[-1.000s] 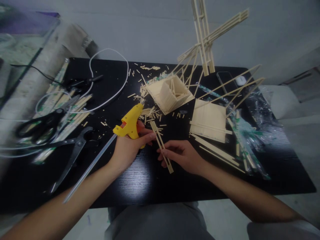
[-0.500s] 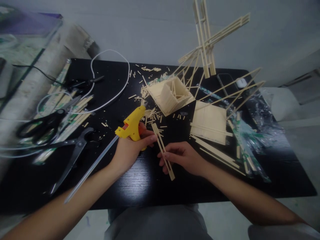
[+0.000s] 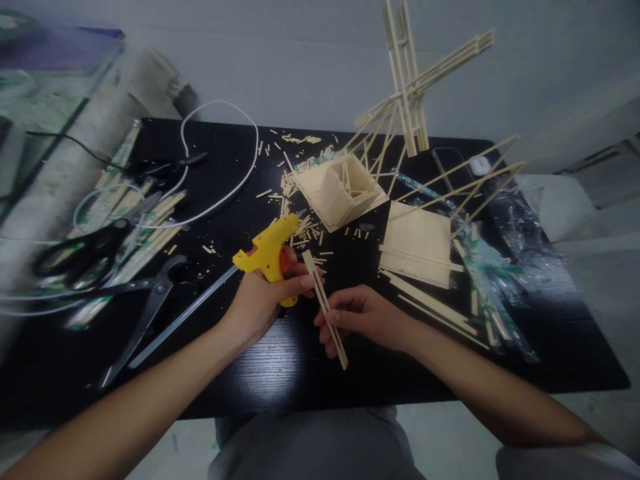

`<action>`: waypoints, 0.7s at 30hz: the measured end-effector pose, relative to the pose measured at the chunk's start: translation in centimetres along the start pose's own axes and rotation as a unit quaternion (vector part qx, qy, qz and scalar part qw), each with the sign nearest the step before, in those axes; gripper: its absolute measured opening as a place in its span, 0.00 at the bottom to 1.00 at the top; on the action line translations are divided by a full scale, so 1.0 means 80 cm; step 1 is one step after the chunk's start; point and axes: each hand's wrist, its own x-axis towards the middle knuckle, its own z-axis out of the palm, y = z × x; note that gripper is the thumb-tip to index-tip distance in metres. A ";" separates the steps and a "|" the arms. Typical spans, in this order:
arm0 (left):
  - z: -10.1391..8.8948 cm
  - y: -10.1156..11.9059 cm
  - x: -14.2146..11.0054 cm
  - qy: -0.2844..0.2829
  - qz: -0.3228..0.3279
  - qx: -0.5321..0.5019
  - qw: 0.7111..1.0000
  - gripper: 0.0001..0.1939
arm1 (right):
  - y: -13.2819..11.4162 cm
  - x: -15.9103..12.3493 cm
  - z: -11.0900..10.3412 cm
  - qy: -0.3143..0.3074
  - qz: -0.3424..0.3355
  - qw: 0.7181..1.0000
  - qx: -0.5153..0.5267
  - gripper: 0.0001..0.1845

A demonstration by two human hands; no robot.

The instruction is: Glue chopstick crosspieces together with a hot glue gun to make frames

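Note:
My left hand (image 3: 263,300) is closed around a yellow hot glue gun (image 3: 271,241), its nozzle aimed up and to the right. From the gun's back end a long clear glue stick (image 3: 183,317) slants down to the left. Between thumb and fingers, my right hand (image 3: 363,317) holds a narrow wooden stick assembly (image 3: 324,303) tilted over the table, with a slot along its middle. The left fingertips lie close to the assembly's upper part; whether they touch it I cannot tell. Beyond both hands stands a wooden stick model (image 3: 337,193) with crossed blades (image 3: 410,87).
Scissors (image 3: 100,243) and pliers (image 3: 157,287) lie on the left beside packed sticks (image 3: 145,233) and a white cable (image 3: 240,187). A stick panel (image 3: 420,233), loose sticks (image 3: 433,303), plastic wrappers (image 3: 500,280) and a phone (image 3: 450,167) lie right on the black table (image 3: 400,373).
The glue gun has shifted slightly right and its nozzle has swung further right. The stick assembly has tilted a little and its lower end sits slightly lower.

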 end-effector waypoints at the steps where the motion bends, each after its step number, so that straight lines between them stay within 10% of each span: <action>1: -0.001 0.000 0.000 -0.001 0.003 0.001 1.000 0.29 | 0.000 0.000 0.001 0.003 -0.004 1.000 0.001 0.21; 21: -0.010 -0.007 0.005 0.042 0.054 0.044 0.997 0.30 | 0.014 0.001 0.005 0.104 -0.110 0.982 -0.114 0.16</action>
